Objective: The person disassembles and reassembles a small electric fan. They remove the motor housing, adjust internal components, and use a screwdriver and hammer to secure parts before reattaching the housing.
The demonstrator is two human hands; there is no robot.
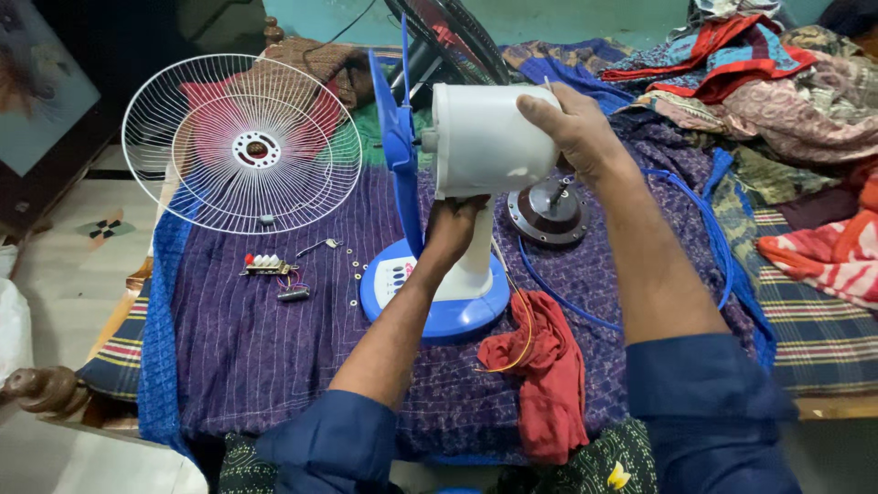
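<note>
On the bed, over a purple cloth (274,357), stands a table fan: the right hand (572,128) wraps the back of its white motor housing (485,137), and the left hand (453,229) closes around the white neck above the blue base (430,316). Around it lie a white wire guard (242,142) (flat, at left), a small switch board (267,265), a round motor part (547,212) and a red rag (549,366), with the blue blade (398,137) just before the housing.
</note>
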